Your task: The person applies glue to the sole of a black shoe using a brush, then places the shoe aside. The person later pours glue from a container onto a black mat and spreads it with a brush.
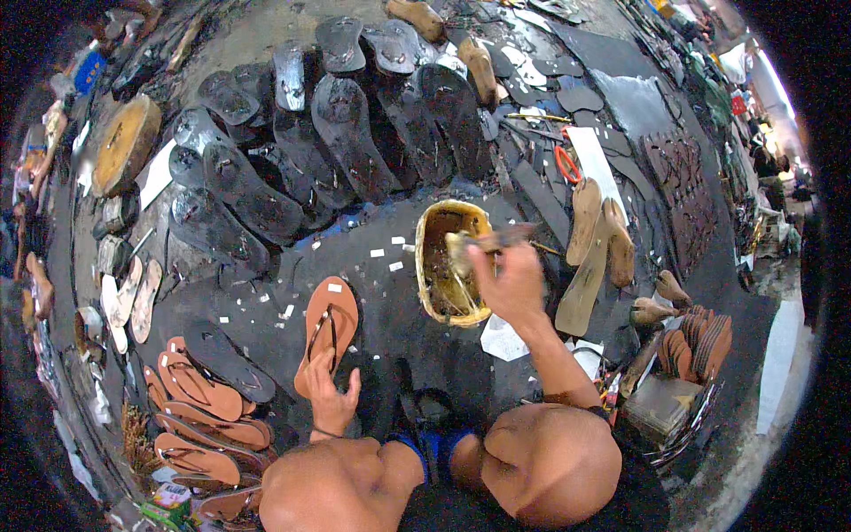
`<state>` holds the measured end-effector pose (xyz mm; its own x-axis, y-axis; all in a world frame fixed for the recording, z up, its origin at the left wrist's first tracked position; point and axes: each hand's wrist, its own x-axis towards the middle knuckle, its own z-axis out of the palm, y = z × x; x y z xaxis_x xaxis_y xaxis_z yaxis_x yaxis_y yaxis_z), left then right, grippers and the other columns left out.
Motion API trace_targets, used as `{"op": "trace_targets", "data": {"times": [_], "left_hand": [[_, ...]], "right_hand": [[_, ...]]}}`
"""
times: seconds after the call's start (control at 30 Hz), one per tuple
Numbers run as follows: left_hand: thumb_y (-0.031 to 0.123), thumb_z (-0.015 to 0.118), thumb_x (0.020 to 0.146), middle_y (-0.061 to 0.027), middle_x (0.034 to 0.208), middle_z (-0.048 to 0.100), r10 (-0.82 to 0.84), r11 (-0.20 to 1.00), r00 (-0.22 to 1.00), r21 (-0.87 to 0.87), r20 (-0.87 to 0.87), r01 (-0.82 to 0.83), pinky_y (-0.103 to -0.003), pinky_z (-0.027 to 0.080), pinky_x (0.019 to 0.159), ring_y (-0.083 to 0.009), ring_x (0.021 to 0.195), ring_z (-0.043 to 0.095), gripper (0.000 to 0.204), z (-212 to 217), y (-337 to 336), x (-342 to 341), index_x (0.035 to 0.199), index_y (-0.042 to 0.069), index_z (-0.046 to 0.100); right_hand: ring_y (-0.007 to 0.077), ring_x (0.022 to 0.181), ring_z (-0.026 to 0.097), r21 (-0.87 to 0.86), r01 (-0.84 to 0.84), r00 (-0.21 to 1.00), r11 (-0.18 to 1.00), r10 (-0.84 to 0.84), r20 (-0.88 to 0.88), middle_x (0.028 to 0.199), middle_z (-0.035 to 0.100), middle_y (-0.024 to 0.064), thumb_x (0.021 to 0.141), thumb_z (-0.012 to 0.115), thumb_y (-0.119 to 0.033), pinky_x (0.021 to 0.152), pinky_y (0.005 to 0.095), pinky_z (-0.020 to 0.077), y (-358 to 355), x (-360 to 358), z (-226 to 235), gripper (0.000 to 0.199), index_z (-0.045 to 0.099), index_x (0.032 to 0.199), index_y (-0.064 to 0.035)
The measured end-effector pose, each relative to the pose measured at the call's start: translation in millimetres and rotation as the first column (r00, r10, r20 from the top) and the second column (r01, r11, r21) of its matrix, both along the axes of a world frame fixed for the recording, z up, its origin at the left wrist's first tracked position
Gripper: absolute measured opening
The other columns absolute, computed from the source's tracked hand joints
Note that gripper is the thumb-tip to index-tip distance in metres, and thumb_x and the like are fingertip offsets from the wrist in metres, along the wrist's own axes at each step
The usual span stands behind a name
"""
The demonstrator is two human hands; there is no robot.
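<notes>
My right hand (511,279) grips a brush (458,248) whose pale, sticky-looking bristle end is inside a tub (424,284) with a yellowish, crusted rim. The brush's dark handle is smeared by motion. A brown flip-flop (334,306) with a dark strap and a small white label lies in front of my left hand (334,403). Those fingers rest on its heel, with the thumb held apart. Small white paper pieces (378,253) dot the dark ground between the flip-flop and the tub.
Large black soles (346,133) crowd the far side. Brown flip-flops (199,381) are piled at near left. Wooden shoe lasts (585,222), red-handled scissors (566,165) and a white strip (596,164) lie to the right. Striped soles (709,341) stand beside a block (660,401).
</notes>
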<state>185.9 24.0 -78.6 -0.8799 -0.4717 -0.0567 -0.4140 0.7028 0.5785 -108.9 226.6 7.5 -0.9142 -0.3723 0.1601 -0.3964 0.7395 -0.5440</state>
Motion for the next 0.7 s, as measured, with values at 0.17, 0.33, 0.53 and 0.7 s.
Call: {"op": "trace_targets", "data": {"times": [0.17,0.33,0.53,0.7], "left_hand": [[0.031,0.075,0.081,-0.0266,0.150,0.037,-0.005,1.000,1.000,0.015,-0.014,0.005,-0.047,0.028,0.117,-0.0439,0.139,0.036,0.075,-25,-7,-42,0.140,-0.002,0.042],[0.044,0.070,0.083,-0.0280,0.158,0.023,-0.125,0.974,0.969,-0.157,0.215,0.160,-0.053,0.017,0.119,-0.0466,0.148,0.016,0.088,-18,-24,-90,0.149,-0.002,0.034],[0.038,0.041,0.104,-0.0148,0.142,0.055,0.106,0.772,0.987,0.636,-0.123,-0.004,-0.042,0.037,0.112,-0.0329,0.129,0.053,0.052,8,-47,-127,0.146,0.007,0.047],[0.036,0.040,0.106,-0.0106,0.133,0.060,0.310,-0.588,0.927,0.723,-0.213,0.363,-0.038,0.049,0.102,-0.0214,0.117,0.061,0.047,60,-59,-162,0.134,0.003,0.057]], "right_hand": [[0.0364,0.080,0.064,0.516,-0.525,0.766,0.677,0.112,0.633,0.089,0.068,0.0189,0.089,0.067,-0.035,0.074,0.0472,0.0497,60,27,50,0.031,0.069,0.091,-0.0045],[0.0168,0.090,0.066,-0.388,0.185,0.507,0.903,0.250,0.825,0.098,0.071,0.0097,0.097,0.063,-0.026,0.078,0.0320,0.0525,75,25,54,0.035,0.064,0.115,0.0040],[0.0196,0.100,0.067,-0.757,0.456,0.448,0.468,0.614,0.649,0.113,0.066,0.0106,0.100,0.058,-0.015,0.089,0.0382,0.0555,-2,-4,47,0.029,0.055,0.126,-0.0006],[0.0214,0.090,0.068,-0.621,-0.286,0.853,0.730,0.489,0.182,0.097,0.071,0.0092,0.086,0.074,-0.011,0.085,0.0341,0.0524,-85,28,60,0.025,0.068,0.109,-0.0051]]}}
